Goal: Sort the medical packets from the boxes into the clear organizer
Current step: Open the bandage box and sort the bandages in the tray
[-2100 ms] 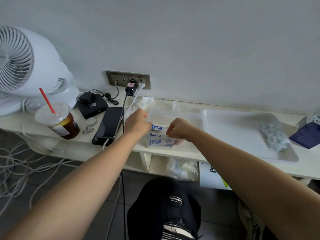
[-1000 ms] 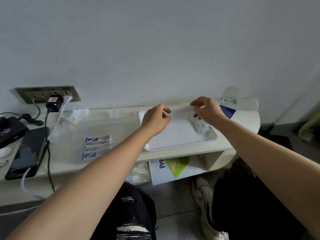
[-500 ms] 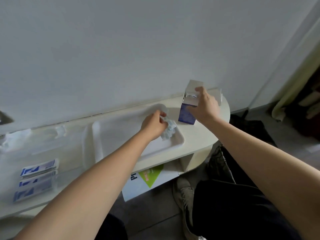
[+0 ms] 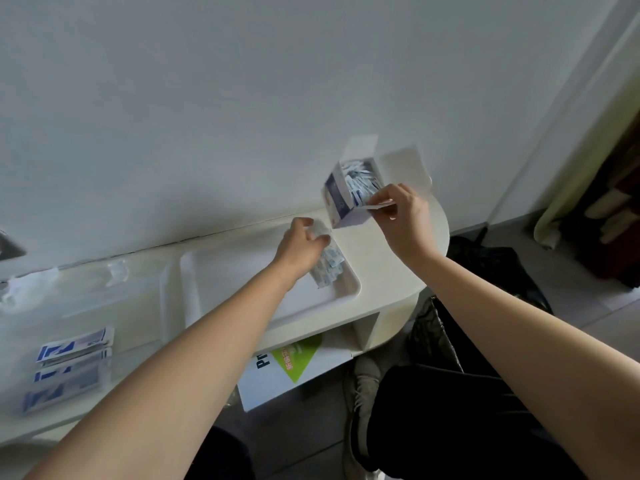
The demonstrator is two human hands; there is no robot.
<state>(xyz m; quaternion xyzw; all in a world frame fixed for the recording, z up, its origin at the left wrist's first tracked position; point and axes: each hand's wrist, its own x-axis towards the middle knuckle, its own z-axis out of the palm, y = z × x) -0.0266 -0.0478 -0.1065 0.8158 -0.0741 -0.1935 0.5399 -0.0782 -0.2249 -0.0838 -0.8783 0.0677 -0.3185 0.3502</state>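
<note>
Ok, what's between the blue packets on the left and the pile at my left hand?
Mostly the white tray's bare bed, crossed by your left forearm, in the head view.

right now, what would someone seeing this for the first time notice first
The tilted open box, stuffed with packets, stands out at the right end of the shelf, gripped by the right hand. Just left of it, the left hand grips small packets on the white tray. Flat blue-and-white packets lie at the far left.
</note>
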